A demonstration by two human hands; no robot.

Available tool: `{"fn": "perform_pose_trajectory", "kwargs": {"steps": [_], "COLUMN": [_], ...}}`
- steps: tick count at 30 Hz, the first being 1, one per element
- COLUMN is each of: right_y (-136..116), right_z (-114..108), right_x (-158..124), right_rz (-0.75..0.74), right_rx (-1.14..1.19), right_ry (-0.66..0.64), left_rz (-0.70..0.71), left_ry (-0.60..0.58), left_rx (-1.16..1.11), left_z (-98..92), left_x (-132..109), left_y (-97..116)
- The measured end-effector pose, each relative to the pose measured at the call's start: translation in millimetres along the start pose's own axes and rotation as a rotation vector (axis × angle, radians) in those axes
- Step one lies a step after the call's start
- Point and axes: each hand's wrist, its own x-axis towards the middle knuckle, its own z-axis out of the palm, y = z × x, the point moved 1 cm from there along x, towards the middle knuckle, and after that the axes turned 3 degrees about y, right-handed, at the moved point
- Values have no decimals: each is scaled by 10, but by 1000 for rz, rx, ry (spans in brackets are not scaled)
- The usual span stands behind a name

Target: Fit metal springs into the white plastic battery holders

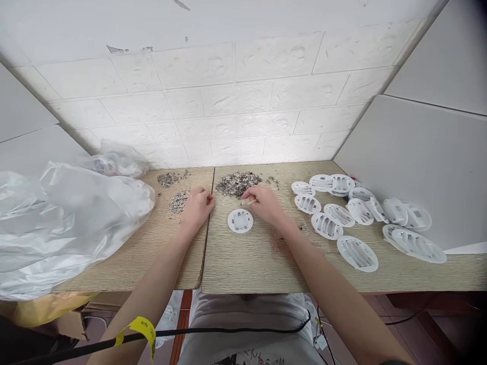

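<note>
My left hand [197, 207] rests on the table beside a small pile of metal contact pieces [178, 201], its fingers curled and pressed together. Whatever those fingers hold, if anything, is hidden. My right hand [265, 203] is closed in a pinch at the front edge of a larger dark heap of small metal pieces [238, 183]. A tiny light metal bit [242, 204] shows by its fingertips; I cannot tell whether it is gripped. Between the hands and a little nearer lies a round white plastic battery case [240, 221], its slots facing up.
Several white battery cases [327, 226] spread over the right side, some overlapping. A big clear plastic bag [76, 218] covers the left side. Another metal pile [168, 179] lies at the back left. A seam [206, 248] splits the tabletop; a white brick-patterned wall [236, 106] stands behind.
</note>
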Motion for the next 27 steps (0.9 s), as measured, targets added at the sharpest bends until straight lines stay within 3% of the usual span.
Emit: {"fn": "perform_pose_trajectory", "kwargs": {"steps": [10,14,18,27], "right_y": [-35,-108,-160,-135], "right_z": [5,26,65,104], "right_x": [-3,-12,-21,-28], "right_rz": [33,100,72,-34], "right_rx": [97,335,463,378], "right_ry": [-2,17,-3,-3], "left_rz": [31,149,268,-87], "left_ry": [37,51,3,-118], "left_rx": [-27,-247,-529,-1096], "left_z": [15,2,38,141], "left_x": [-11,-38,-97,-129], "left_y": [13,144,314,377]}}
